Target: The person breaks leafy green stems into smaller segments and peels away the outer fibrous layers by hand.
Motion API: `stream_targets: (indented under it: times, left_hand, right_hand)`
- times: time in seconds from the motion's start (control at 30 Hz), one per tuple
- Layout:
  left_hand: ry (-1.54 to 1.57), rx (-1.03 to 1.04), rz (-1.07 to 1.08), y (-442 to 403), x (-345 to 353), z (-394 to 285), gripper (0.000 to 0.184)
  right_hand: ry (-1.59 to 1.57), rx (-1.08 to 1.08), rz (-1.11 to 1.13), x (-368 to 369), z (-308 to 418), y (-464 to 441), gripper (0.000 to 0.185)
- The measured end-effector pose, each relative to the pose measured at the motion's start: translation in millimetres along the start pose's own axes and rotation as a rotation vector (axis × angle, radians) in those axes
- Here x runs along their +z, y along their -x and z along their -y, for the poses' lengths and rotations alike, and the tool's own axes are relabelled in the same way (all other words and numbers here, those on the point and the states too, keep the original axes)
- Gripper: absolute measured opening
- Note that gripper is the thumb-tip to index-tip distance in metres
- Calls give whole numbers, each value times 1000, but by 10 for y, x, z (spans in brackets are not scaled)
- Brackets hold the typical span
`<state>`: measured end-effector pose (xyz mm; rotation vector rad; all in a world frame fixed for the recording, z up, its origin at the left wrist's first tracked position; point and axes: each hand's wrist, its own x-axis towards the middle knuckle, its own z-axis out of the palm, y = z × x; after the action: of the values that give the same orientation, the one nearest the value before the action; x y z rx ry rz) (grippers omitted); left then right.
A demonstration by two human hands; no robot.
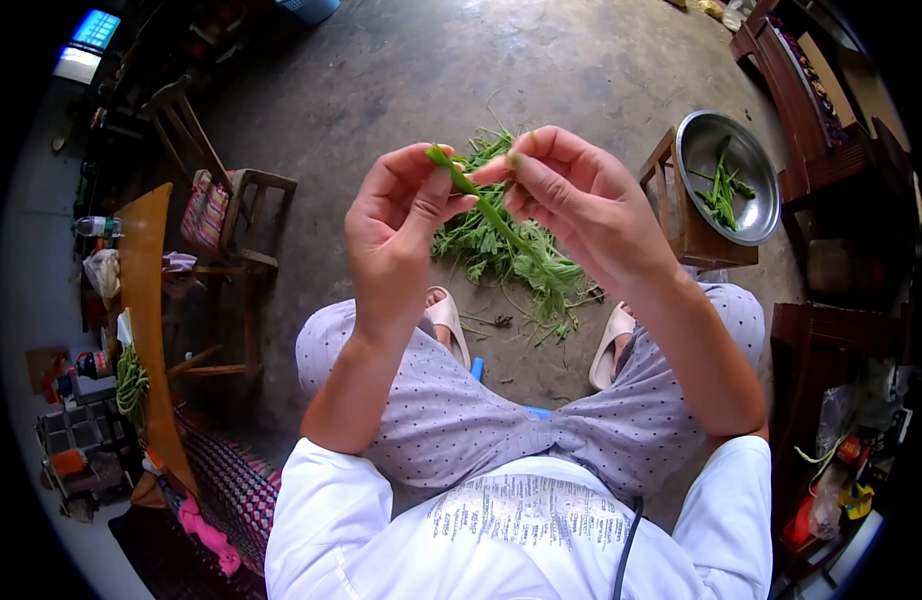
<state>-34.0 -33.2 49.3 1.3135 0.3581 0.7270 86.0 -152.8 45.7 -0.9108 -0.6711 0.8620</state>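
My left hand (401,205) pinches the upper end of a green leafy stem (496,218) between thumb and fingers. The stem slants down to the right, and its leafy end (546,272) hangs in front of the greens on the floor. Close beside it, my right hand (571,190) has thumb and forefinger pressed together. A small bit of green shows at those fingertips, too small to name. Below both hands, a loose heap of leafy green stems (471,240) lies on the floor, partly hidden by the hands.
At the right, a metal basin (768,205) holding several green stems (721,195) rests on a wooden stool (701,240). A wooden chair (251,200) and a table (146,300) stand at the left. My slippered feet (446,320) flank the heap on the concrete floor (381,80).
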Motion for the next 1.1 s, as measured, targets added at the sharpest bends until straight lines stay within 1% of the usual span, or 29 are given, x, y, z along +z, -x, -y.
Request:
stream_targets:
  times: [0.03, 0.07, 0.1, 0.17, 0.2, 0.23, 0.3, 0.33, 0.37, 0.43, 0.47, 0.5, 0.57, 0.6, 0.67, 0.8, 0.9, 0.97, 1.0, 1.07, 1.1]
  left_hand:
    - [10, -7, -14, -10, -12, -15, 18]
    - [20, -15, -29, -19, -27, -31, 18]
    - [19, -17, -31, -30, -46, -48, 18]
    - [44, -29, -57, -51, -91, -78, 19]
    - [77, -13, -62, -60, -114, -82, 19]
    - [78, -16, -62, -67, -134, -85, 19]
    - [141, 19, -62, -78, -165, -104, 19]
    - [153, 18, -55, -82, -173, -121, 20]
    - [154, 14, -56, -84, -186, -133, 20]
    - [169, 0, -40, -89, -203, -152, 21]
    - [169, -2, -41, -90, -198, -154, 21]
    - [168, -5, -45, -89, -183, -154, 21]
    - [166, -13, -46, -75, -136, -147, 21]
    - [137, -15, -41, -66, -108, -142, 22]
    - [105, -16, -35, -47, -63, -134, 22]
    - [64, -18, -24, -24, -22, -115, 22]
    - [67, -6, -10, -27, -39, -110, 22]
    - [76, 0, -1, -34, -53, -113, 22]
    - [89, 0, -9, -39, -64, -118, 22]
    - [100, 0, -18, -49, -97, -127, 21]
    - [131, 9, -22, -57, -120, -135, 21]
  right_hand:
    - [-190, 72, 33, -29, 0, 1, 19]
    - [-171, 158, 51, -97, 10, 8, 13]
    - [-173, 161, 50, -188, 19, 9, 13]
    - [268, 324, 208, -348, 31, 17, 10]
    - [599, 386, 149, -342, 71, 63, 7]
    - [599, 389, 148, -415, 53, 103, 7]
    - [1772, 113, 108, -612, -36, 203, 5]
    - [1760, -26, 60, -671, -83, 197, 9]
    - [1760, -22, 61, -710, -107, 209, 9]
    - [1053, 63, 161, -448, 15, 93, 14]
    - [833, -23, 157, -334, -5, 83, 19]
    - [832, -21, 156, -222, -4, 78, 19]
    - [763, -203, 80, -43, 11, 78, 21]
    - [763, -202, 76, 3, -5, 73, 21]
    - [776, -310, -34, 65, -43, 61, 22]
    - [805, -360, 5, 71, -94, 18, 20]
    - [742, -343, 33, 49, -122, 11, 20]
    - [522, -218, 49, 19, -132, 12, 17]
    - [522, -218, 49, -7, -127, 10, 17]
    - [256, -47, 1, -100, -108, 8, 16]
    - [255, -47, 2, -190, -102, 6, 16]
